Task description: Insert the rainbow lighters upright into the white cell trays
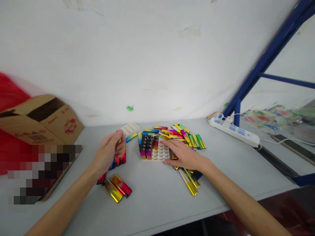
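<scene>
My left hand (108, 149) is raised over the left side of the table with its fingers curled closed; a small dark sliver shows between them, too hidden to name. Under it lie red and blue lighters (120, 160). My right hand (183, 152) is open, fingers stretched out, at the right edge of a white tray (161, 152) with round pockets. Black-topped, shiny purple and gold lighters (146, 147) stand upright in the tray's left part. Shiny multicoloured lighter-shaped pieces (194, 141) lie loose behind and beside the right hand, partly covered by it.
A second white pocketed tray (130, 129) lies by the wall. Nearer the front edge are a gold and a red lighter (121, 186). An open cardboard box (59, 121) stands at left. A white power strip (233, 131) and a blue metal frame (261, 65) are at right.
</scene>
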The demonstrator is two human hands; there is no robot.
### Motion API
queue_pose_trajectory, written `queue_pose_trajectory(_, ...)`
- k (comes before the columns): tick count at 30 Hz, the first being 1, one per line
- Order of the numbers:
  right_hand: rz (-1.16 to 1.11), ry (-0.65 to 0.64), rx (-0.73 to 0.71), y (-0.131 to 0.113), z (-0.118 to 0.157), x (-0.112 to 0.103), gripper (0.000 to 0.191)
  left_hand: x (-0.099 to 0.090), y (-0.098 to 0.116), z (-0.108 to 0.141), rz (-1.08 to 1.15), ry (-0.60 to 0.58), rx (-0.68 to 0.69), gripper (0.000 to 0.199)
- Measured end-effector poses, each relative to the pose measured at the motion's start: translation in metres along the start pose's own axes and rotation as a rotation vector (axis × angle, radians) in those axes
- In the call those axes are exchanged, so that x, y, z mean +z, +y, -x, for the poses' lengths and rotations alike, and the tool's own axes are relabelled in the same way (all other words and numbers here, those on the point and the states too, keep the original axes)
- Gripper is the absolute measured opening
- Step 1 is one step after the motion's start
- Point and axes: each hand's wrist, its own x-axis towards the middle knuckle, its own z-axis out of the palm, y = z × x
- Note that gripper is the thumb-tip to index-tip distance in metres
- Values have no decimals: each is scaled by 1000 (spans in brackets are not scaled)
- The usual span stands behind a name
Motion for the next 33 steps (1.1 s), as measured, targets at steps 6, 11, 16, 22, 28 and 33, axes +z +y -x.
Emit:
queue_pose_trajectory(6,3,6,10,1,2,1,73,4,-7,7,-308,134,120,46)
queue_pose_trajectory(11,7,-1,12,1,2,1,73,5,-6,11,-444,147,157,42)
queue_pose_trajectory(16,-5,4,19,0,2,0,74,4,-8,13,-461,151,178,38)
queue_pose_trajectory(22,5,5,9,0,2,0,73,5,-5,12,-325,81,107,39)
queue_pose_trajectory(28,-1,6,2,0,0,1,71,8,1,6,-171,29,81,33)
queue_pose_trajectory(33,-7,13,-18,1,-1,2,71,18,15,11,-18,-22,0,28)
